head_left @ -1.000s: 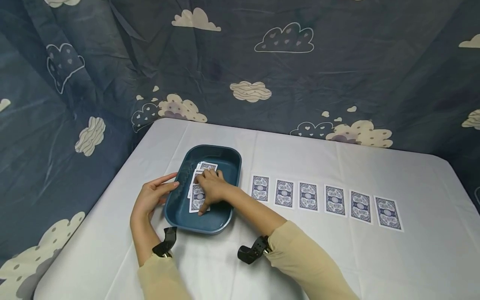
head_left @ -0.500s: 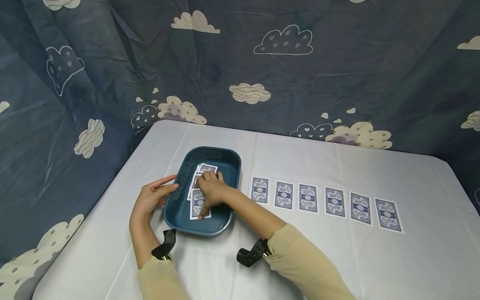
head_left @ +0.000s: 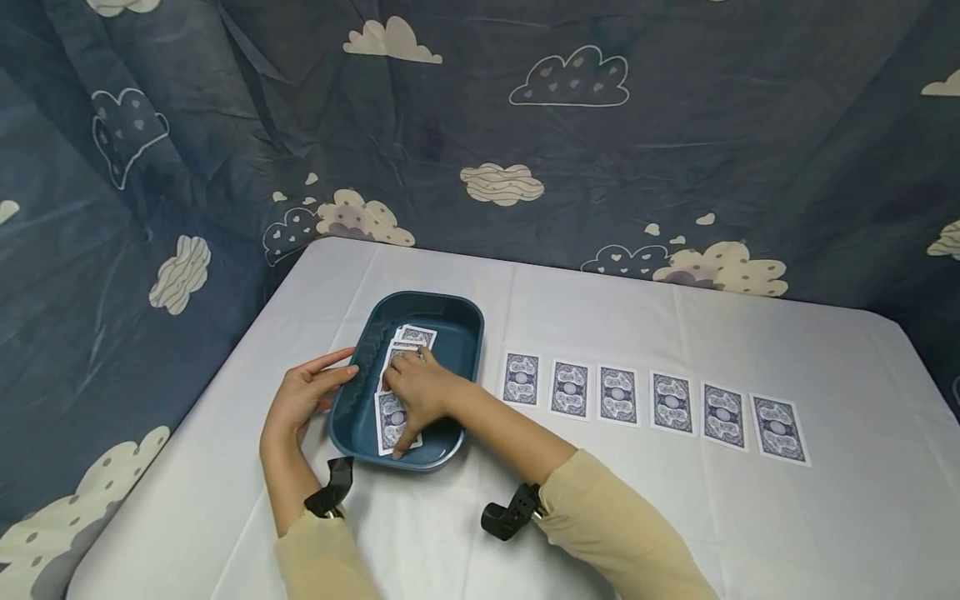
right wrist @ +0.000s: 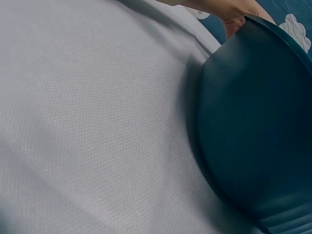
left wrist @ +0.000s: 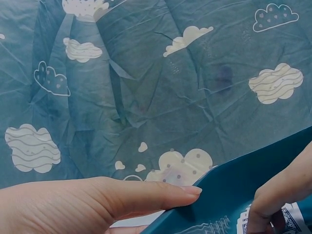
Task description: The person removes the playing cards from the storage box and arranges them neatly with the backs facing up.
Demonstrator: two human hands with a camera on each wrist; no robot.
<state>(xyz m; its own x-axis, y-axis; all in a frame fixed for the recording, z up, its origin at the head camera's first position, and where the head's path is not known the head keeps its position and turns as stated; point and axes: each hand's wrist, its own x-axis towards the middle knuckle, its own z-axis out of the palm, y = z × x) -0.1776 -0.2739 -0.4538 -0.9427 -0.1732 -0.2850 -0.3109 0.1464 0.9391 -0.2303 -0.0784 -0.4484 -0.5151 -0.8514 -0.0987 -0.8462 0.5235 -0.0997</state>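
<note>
A dark teal tray (head_left: 467, 337) stands at the left of the table. My left hand (head_left: 295, 404) holds its left rim, with the thumb over the edge in the left wrist view and the other fingers outside. Inside the tray, my right hand (head_left: 423, 390) reaches over face-down playing cards with blue patterned backs. Its thumb is at the lower edge of the nearest playing card (head_left: 387, 415), its curled fingers near the upper edge. Overlapping cards (head_left: 420, 335) lie farther back, partly hidden by this hand. The right wrist view shows the tray wall (right wrist: 253, 122), not the right hand.
Right of the tray, several face-down cards (head_left: 617, 395) lie spaced in a row on the white tablecloth (head_left: 585, 500). Behind the table hangs a dark blue cloth (head_left: 450, 108) with cloud prints. Black camera mounts (head_left: 510, 512) sit on both wrists.
My right hand has drawn the nearest card down toward the tray's near end, uncovering more of the cards behind it. The left hand stays at the rim.
</note>
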